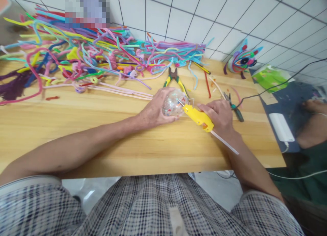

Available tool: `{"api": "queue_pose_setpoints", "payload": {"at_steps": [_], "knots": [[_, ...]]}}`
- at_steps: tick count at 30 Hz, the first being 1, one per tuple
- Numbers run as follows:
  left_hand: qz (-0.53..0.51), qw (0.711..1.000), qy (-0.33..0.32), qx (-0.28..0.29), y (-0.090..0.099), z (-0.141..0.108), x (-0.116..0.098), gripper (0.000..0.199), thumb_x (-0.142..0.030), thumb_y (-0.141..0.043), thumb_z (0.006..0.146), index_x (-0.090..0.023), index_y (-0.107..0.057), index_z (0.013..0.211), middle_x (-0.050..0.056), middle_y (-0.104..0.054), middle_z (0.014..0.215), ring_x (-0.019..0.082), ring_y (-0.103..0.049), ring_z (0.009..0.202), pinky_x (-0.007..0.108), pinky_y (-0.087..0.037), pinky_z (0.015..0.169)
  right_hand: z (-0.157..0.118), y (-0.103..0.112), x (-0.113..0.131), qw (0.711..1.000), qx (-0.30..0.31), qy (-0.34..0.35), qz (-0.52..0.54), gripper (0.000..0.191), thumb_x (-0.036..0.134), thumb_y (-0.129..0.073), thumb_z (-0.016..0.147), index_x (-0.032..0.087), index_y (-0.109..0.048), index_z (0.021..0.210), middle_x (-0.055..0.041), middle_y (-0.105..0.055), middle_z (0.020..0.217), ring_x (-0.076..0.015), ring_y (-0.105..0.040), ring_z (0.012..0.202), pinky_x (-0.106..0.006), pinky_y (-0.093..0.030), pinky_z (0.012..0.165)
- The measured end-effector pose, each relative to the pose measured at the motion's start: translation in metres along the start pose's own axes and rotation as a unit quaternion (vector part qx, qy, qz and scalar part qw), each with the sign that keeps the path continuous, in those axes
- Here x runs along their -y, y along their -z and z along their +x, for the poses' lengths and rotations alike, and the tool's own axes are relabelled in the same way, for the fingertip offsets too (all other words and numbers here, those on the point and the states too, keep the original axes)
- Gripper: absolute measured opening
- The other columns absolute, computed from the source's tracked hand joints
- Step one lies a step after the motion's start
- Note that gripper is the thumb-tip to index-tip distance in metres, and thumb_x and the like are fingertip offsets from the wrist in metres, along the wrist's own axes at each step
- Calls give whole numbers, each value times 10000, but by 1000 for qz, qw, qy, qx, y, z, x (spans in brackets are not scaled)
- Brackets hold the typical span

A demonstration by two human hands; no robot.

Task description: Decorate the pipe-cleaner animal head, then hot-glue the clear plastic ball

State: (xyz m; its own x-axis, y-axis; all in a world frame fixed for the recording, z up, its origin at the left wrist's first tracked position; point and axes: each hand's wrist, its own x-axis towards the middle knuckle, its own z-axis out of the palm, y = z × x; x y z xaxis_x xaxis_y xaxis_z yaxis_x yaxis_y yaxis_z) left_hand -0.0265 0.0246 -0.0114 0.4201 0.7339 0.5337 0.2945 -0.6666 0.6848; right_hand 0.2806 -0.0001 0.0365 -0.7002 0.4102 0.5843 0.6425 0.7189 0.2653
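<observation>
My left hand (156, 109) is wrapped round a clear, rounded object (173, 103) with small coloured specks, above the wooden table (153, 147). My right hand (219, 116) grips a yellow glue gun (198, 116). Its metal nozzle points left and meets or overlaps the clear object in the view; contact cannot be made out for certain. A translucent glue stick (224, 143) sticks out of the gun's rear. Just behind the clear object lie yellow-and-green pliers (173, 77) with their jaws apart. Dark green pliers (236, 110) lie right of my right hand.
Many coloured pipe cleaners (84, 55) are heaped along the back left. A colourful decorated figure (241, 60) stands at the back right, near a green packet (270, 78). A dark cable crosses the right side. Beside a white device (281, 127), another person's arm (314, 128) shows.
</observation>
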Motion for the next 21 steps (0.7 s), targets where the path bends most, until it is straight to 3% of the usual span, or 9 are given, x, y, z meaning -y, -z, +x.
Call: {"api": "queue_pose_setpoints", "payload": {"at_steps": [5, 8, 17, 21], "knots": [[5, 1000, 4, 0, -1, 0, 1, 942, -406, -903, 808, -208, -414, 1589, 201, -558, 1576, 381, -538, 1510, 579, -454, 1289, -5, 1, -2, 998, 48, -35, 10, 533, 612, -331, 1130, 311, -632, 1450, -96, -702, 964, -272, -624, 890, -467, -467, 813], [5, 1000, 8, 4, 0, 0, 0, 941, -386, -910, 801, -209, -416, 1582, 204, -561, 1571, 383, -539, 1507, 584, -452, 1292, -6, 1, -2, 999, 39, -31, 16, 580, 659, -334, 1118, 288, -654, 1429, -96, -703, 963, -271, -624, 892, -465, -464, 802], [2, 1000, 0, 3, 1, 0, -1, 922, -380, -893, 812, -189, -415, 1576, 209, -572, 1557, 390, -547, 1495, 573, -449, 1289, -2, 0, -2, 1000, 6, -3, 7, 475, 542, -431, 1136, 268, -585, 1492, -83, -693, 948, -257, -603, 869, -440, -471, 774], [2, 1000, 12, 2, 0, 0, -1, 924, -422, -891, 813, -203, -430, 1583, 194, -570, 1565, 389, -534, 1504, 571, -445, 1295, -3, -1, -1, 999, 25, -26, 13, 460, 547, -405, 1136, 313, -616, 1472, -89, -699, 975, -256, -608, 883, -453, -466, 796]]}}
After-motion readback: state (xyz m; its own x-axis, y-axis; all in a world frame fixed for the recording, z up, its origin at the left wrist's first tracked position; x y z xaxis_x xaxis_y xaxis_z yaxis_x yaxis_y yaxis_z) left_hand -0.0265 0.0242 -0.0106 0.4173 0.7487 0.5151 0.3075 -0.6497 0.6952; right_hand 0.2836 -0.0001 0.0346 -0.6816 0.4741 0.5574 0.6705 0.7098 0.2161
